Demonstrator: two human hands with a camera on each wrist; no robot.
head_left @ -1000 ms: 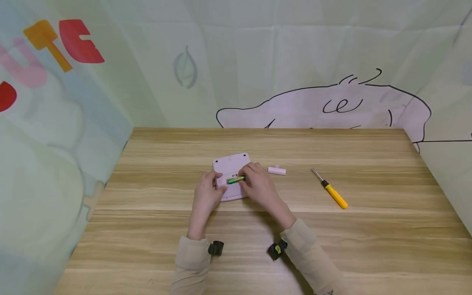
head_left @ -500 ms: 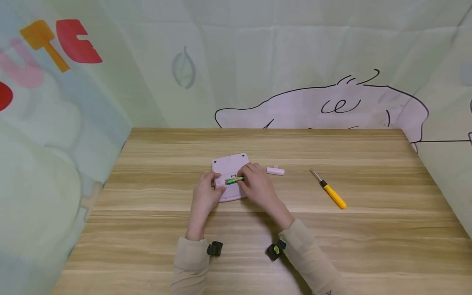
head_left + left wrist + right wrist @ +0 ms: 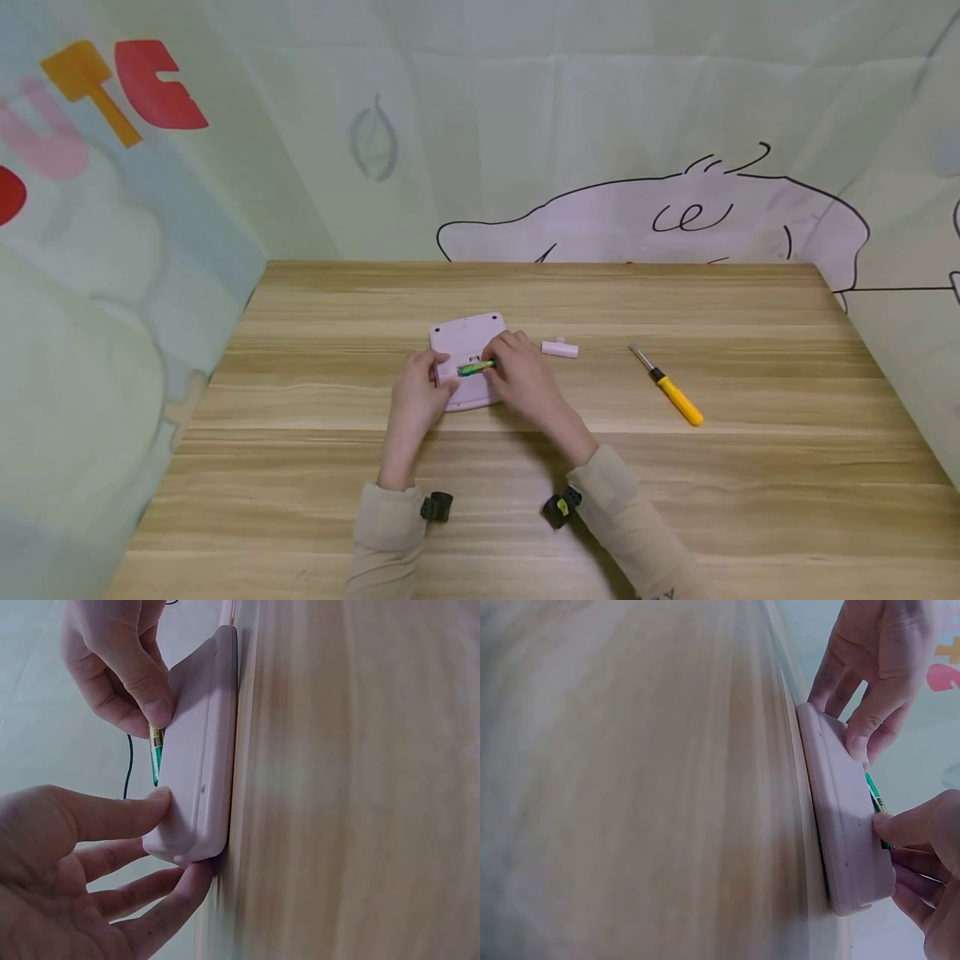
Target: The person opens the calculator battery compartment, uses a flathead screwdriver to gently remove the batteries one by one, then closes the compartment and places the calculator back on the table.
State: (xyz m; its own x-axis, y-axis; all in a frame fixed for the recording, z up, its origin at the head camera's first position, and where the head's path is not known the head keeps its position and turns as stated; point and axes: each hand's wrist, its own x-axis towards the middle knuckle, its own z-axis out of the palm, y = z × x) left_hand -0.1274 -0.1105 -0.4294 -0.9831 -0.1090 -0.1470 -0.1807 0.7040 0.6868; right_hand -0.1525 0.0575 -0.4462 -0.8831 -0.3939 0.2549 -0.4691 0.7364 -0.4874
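A pale pink calculator-like device (image 3: 467, 336) lies back side up on the table, its small battery slot showing in the head view. My left hand (image 3: 418, 393) holds its left edge, thumb on the back face and fingers at the side. With thumb and fingers, my right hand (image 3: 527, 382) pinches a green and gold battery (image 3: 477, 367) at the slot. In the left wrist view the battery (image 3: 156, 757) sits at a slant against the back face, its upper end hidden by the right fingers. Whether it is seated cannot be told.
A small pink battery cover (image 3: 559, 348) lies right of the device. Farther right is a screwdriver (image 3: 677, 398) with a yellow handle. The wooden table (image 3: 300, 467) meets a printed cloth backdrop (image 3: 480, 150) at its far edge.
The head view has shifted slightly. Both hands stay at the device, and the battery's lie at the slot looks slightly altered.
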